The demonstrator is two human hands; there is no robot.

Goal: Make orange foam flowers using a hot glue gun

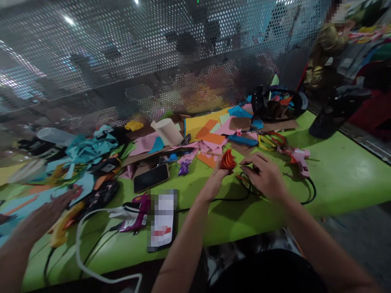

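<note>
In my left hand (218, 175) is an orange paper flower (228, 159) with curled, layered petals, held upright over the green table. My right hand (266, 175) hovers just right of the flower, apart from it. Its fingers are curled, with thumb and forefinger close together; anything between them is too small to make out. Below it a black cable loops across the table, with a bit of orange paper near it. A pink glue gun (301, 160) lies to the right of my right hand. Scissors (270, 140) with yellow and red handles lie beyond it.
Coloured paper scraps (210, 132), a cardboard roll (167, 131) and a black phone (151, 178) lie ahead and left. Another phone (163, 219) is near the front edge. Another person's hand (51, 211) reaches in left, beside a yellow glue gun (64, 228). A dark tumbler (330, 114) stands right.
</note>
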